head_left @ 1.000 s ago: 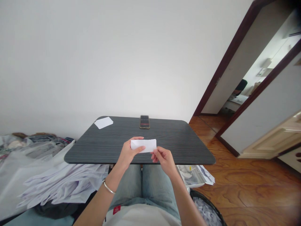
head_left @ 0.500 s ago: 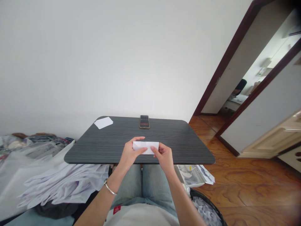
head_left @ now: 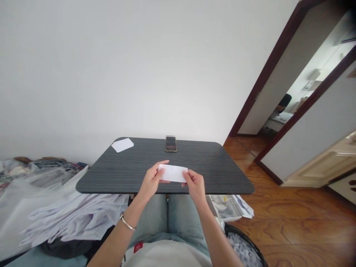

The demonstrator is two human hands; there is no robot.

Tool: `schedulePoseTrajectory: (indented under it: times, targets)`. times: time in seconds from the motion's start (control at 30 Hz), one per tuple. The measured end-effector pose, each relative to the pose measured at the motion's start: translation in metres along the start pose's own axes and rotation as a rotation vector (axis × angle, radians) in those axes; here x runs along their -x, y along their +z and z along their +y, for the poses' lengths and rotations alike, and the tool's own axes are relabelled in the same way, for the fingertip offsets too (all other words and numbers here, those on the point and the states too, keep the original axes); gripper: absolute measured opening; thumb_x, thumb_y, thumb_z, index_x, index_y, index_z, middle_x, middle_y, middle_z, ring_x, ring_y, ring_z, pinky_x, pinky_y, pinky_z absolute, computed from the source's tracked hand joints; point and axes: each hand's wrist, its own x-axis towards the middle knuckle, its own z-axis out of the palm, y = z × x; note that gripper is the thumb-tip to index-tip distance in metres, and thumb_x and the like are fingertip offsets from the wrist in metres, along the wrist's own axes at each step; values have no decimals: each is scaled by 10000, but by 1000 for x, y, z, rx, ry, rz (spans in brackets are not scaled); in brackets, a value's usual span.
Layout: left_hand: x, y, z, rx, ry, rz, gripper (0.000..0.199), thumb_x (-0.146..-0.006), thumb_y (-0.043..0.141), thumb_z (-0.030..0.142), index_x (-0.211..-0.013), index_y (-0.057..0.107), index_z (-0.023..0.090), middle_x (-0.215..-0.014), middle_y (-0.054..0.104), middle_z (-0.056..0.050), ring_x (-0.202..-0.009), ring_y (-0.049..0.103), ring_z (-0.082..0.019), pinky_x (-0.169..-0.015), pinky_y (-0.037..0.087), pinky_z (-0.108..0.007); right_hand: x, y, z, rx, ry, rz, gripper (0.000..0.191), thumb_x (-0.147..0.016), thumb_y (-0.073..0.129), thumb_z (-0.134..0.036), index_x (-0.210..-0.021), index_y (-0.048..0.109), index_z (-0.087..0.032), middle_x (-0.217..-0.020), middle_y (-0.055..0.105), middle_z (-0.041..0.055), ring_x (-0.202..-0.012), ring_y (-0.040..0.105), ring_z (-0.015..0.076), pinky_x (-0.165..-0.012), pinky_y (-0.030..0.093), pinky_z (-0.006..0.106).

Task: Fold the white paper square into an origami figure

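Observation:
A folded white sheet of paper (head_left: pixel 172 173) is stretched between both hands over the near part of the dark table (head_left: pixel 116 174). My left hand (head_left: pixel 152 178) pinches its left end, thumb on top and fingers behind. At the right end, my right hand (head_left: pixel 194 181) grips it with the thumb on the face and the fingers curled underneath. Farther back on the left of the table lie a few white paper sheets (head_left: pixel 122 145). A phone (head_left: pixel 170 144) stands near the table's back edge.
White cloth (head_left: pixel 80 215) is heaped left of the table. On the right are an open white box (head_left: pixel 225 207) and a black-rimmed bin (head_left: pixel 246 248) with paper scraps. The wall (head_left: pixel 167 66) rises directly behind the table.
My left thumb has moved outward from the paper's middle to its left end. The paper now shows more of its face and slopes slightly down to the right.

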Motion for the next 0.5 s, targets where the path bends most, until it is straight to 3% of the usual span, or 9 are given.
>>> schedulePoseTrajectory:
  times: [0.23,0.5]
  targets:
    - [1,4,4,16,-19,-61,638,-591,725,197,-1161,446,133,-809,633,-22,-719,599,-151,-636,537,-271,-2,-1,0,-2,-36,36,327,-785,520,-403,-580,551,-150,-421,490,-35,-382,441,91,-393,366,199]
    - [7,11,13,13,-16,-73,720,-601,712,167,-1236,373,150,-752,630,0,-581,590,-106,-548,522,-224,3,-1,-7,-43,-26,40,316,-783,531,-399,-597,567,-147,-440,498,-34,-384,442,89,-392,376,203]
